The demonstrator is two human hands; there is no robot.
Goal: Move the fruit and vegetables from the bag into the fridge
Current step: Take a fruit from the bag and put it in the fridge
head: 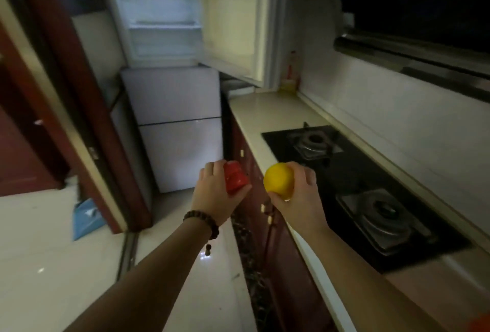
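Observation:
My left hand [214,193] grips a red, ridged fruit or vegetable [234,177], and my right hand [297,193] holds a round yellow fruit [279,180]. Both hands are stretched out in front of me at waist height, side by side and a little apart. Ahead stands the white fridge [172,98]. Its upper compartment [161,10] is open and lit, showing bare shelves. The upper door [233,18] is swung out to the right, and the two lower doors are closed. The bag is not in view.
A counter [265,111] runs along the right with a black two-burner gas hob [352,183] and a bottle [291,71] at its far end. Red cabinet fronts are below it. A dark red door frame [87,108] stands left, with a blue item [87,215] on the floor.

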